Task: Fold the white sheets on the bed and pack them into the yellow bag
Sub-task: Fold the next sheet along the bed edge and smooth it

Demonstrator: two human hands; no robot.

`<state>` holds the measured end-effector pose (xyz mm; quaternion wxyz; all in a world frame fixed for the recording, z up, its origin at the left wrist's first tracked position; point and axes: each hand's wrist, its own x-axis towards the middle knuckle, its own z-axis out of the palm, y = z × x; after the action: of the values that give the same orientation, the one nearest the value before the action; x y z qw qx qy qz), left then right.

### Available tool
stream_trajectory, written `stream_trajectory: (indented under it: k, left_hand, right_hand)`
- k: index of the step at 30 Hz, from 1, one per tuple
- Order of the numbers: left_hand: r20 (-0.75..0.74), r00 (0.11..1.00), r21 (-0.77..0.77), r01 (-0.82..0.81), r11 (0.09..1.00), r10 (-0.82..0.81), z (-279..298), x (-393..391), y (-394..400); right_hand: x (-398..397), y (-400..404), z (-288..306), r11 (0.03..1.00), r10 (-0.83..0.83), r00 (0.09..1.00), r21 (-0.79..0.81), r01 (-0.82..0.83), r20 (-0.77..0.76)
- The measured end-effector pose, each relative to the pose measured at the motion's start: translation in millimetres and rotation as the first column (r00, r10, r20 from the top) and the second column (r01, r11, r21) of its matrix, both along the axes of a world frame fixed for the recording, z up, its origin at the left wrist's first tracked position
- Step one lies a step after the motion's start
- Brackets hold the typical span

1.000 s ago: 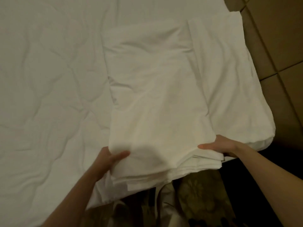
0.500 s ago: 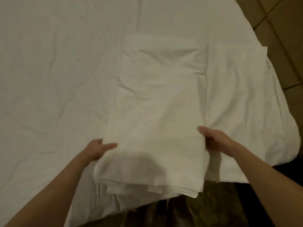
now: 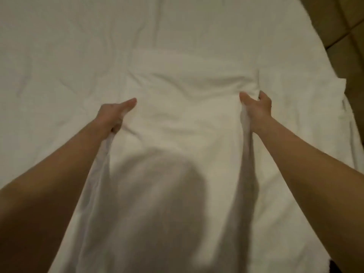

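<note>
Head view: the left hand (image 3: 116, 113) and right hand (image 3: 256, 109) each grip a side edge of the folded white sheet (image 3: 183, 115) at frame centre on the bed (image 3: 59, 46), apparently to carry its near end forward for another fold. Half a second earlier both hands sat lower, nearer its hanging end. No yellow bag visible.

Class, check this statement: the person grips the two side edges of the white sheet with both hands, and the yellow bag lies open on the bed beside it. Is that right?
Not quite. The head view shows no yellow bag anywhere. The rest holds: the left hand and right hand grip the side edges of the white sheet on the bed.
</note>
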<state>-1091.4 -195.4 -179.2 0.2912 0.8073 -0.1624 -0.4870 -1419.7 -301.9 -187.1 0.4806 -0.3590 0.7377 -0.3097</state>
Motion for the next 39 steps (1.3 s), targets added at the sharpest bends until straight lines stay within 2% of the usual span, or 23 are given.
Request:
stream_trajectory:
  k: [3,8,10,15,18,22,25,28,30,31,34,37,39]
  left_hand:
    - [0.124,0.992,-0.116,0.044,0.992,-0.029,11.8,-9.2,-46.0]
    - [0.147,0.989,-0.294,0.036,0.955,0.008,20.0,-6.8,-86.4]
    - [0.122,0.993,-0.265,0.026,0.964,0.006,7.7,-3.8,-88.3]
    - [0.08,0.992,-0.031,0.096,0.995,-0.093,-16.0,4.5,-50.5]
    - [-0.009,0.991,0.068,0.137,0.988,-0.137,-18.2,14.5,-16.4]
    - [-0.118,0.98,0.126,0.177,0.976,-0.162,-21.4,17.9,31.2]
    - [-0.2,0.957,0.126,0.237,0.963,-0.209,-19.0,17.8,63.5]
    - [-0.264,0.921,0.122,0.327,0.937,-0.287,-17.6,23.7,92.6]
    - [-0.336,0.888,0.098,0.363,0.927,-0.312,-14.9,26.8,116.7]
    - [-0.34,0.883,0.082,0.371,0.925,-0.324,-13.4,28.0,128.7]
    - [-0.266,0.881,0.019,0.41,0.912,-0.391,-11.7,29.5,155.2]
    - [-0.293,0.879,-0.06,0.377,0.924,-0.377,-6.0,32.9,172.3]
    - [-0.365,0.873,-0.069,0.322,0.944,-0.324,-0.7,40.5,185.2]
  right_hand:
    - [2.8,-23.0,-1.6,0.999,-0.012,0.999,-0.054,0.01,-0.038]
    - [3.0,-49.4,5.1,0.985,-0.012,1.0,-0.172,0.013,0.011]
    - [6.9,-52.7,-0.7,0.989,-0.006,1.0,-0.147,0.005,0.0]
    - [2.6,-42.4,-17.5,1.0,-0.013,0.996,-0.021,0.011,-0.083]
    - [7.1,-25.2,-14.5,1.0,-0.002,0.969,-0.002,0.001,-0.246]
    - [20.4,0.9,1.5,0.998,-0.007,0.86,-0.06,-0.027,-0.511]
    - [52.8,39.8,18.4,0.97,0.096,0.728,-0.101,-0.222,-0.678]
    - [122.2,100.7,27.8,0.847,0.442,0.573,0.11,-0.52,-0.69]
    - [184.3,140.3,23.5,0.74,0.606,0.424,0.282,-0.611,-0.673]
    - [215.7,156.2,19.9,0.71,0.647,0.384,0.337,-0.619,-0.659]
    - [284.1,174.8,7.8,0.733,0.653,0.399,0.404,-0.547,-0.644]
    - [308.3,166.9,4.0,0.763,0.629,0.43,0.408,-0.501,-0.648]
    - [318.2,167.1,11.0,0.73,0.646,0.339,0.422,-0.537,-0.684]
